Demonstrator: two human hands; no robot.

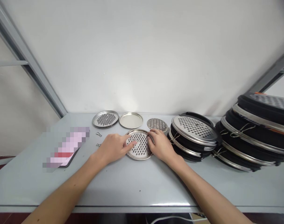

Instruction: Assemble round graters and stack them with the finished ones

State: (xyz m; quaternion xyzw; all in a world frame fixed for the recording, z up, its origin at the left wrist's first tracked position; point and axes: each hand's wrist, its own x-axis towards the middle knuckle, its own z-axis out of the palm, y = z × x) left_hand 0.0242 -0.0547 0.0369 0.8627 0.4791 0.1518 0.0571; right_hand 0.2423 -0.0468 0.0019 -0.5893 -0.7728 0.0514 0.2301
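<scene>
A round metal grater plate point(139, 145) with rows of raised teeth and a rolled rim lies on the table in front of me. My left hand point(114, 145) grips its left edge, thumb reaching over the toothed face. At the right edge my right hand point(161, 143) has its curled fingers on the rim. Behind the plate are a plain shallow metal lid point(131, 120), another toothed disc in a rim point(106, 119) and a smaller bare grater disc point(157, 124). Two small wire clips, one of them a wire clip point(98, 134) in plain sight, lie left of my left hand.
Stacked black round containers with grater tops point(194, 127) stand right of my right hand. A taller stack point(256, 133) rises beside them, with wire clasps on its sides. A phone-like object point(69, 146), partly pixelated, lies at left. The grey table point(123, 189) backs onto a white wall.
</scene>
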